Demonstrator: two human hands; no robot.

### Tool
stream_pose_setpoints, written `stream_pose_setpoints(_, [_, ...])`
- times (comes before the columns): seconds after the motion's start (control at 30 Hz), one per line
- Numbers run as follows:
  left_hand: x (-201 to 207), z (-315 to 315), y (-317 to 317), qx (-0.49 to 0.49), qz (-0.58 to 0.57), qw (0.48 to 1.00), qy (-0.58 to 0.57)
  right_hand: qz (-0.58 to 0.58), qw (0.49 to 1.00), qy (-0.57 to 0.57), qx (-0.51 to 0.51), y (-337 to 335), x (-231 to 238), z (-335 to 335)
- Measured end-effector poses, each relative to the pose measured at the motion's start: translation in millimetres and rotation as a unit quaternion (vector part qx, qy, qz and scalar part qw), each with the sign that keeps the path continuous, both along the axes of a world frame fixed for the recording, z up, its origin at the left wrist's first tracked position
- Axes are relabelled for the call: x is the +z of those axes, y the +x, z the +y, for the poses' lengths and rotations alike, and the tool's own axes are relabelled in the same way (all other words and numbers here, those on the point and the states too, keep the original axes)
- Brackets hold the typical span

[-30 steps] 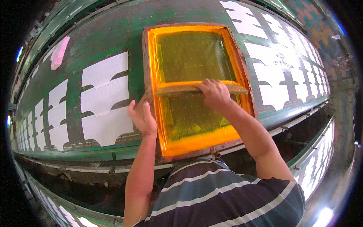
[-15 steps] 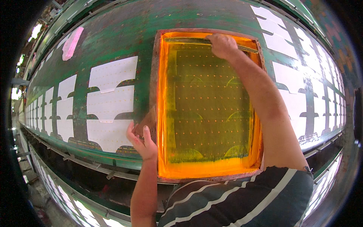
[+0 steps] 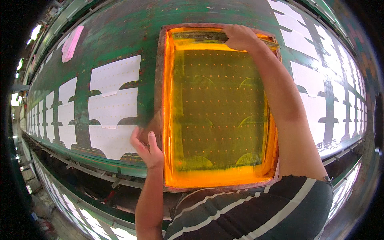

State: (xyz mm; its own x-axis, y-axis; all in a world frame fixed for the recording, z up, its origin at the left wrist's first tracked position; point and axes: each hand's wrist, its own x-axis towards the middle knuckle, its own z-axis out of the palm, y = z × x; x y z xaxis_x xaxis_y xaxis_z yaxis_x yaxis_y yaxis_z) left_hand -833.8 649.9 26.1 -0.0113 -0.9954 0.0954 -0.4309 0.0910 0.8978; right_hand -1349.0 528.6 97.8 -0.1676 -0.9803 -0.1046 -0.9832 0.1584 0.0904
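My right hand (image 3: 242, 38) is closed round the squeegee (image 3: 202, 37), a dark bar lying across the far end of a screen-printing frame (image 3: 159, 76). Bright orange ink (image 3: 224, 176) lines the inside of the frame and pools along its near end. The olive mesh (image 3: 222, 100) carries rows of small dots and faint curved outlines. At the frame's left side, my left hand (image 3: 148, 148) is cupped with thumb and fingers apart, beside a brown wooden bracket (image 3: 155, 128). Part of the squeegee is hidden behind my right hand.
The long green table (image 3: 132, 40) bears rows of white cut pieces (image 3: 114, 100) with small dots on the left, and more white pieces (image 3: 306, 78) on the right. A pink piece (image 3: 73, 44) lies at the far left. A metal rail (image 3: 100, 176) runs along the near edge.
The squeegee has shifted to the far end of the frame and tilted, and a strip of orange ink now shows on its near side. My left hand keeps its pose beside the bracket.
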Motion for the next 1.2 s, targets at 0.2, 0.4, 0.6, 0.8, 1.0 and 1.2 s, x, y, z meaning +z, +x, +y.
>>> stream_pose_setpoints(0.2, [-4,-2,0,-0.001,0.013,1.000,-0.009,-0.091,0.996,0.011,0.025,69,10,83])
stream_pose_setpoints(0.4, [-11,-9,2,-0.024,0.019,0.998,-0.060,-0.128,0.989,0.066,-0.029,173,29,200])
stream_pose_setpoints(0.6, [-27,-16,6,-0.038,0.035,0.992,-0.119,-0.151,0.987,0.045,-0.030,266,27,312])
stream_pose_setpoints(0.8, [-30,-19,6,-0.049,0.042,0.992,-0.109,-0.138,0.990,-0.032,-0.010,339,19,396])
stream_pose_setpoints(1.0, [-27,-19,4,-0.039,-0.008,0.997,-0.073,-0.205,0.977,-0.065,-0.003,364,10,435])
stream_pose_setpoints(1.2, [-19,-18,5,-0.039,-0.037,0.998,-0.025,-0.202,0.972,-0.116,0.038,369,2,456])
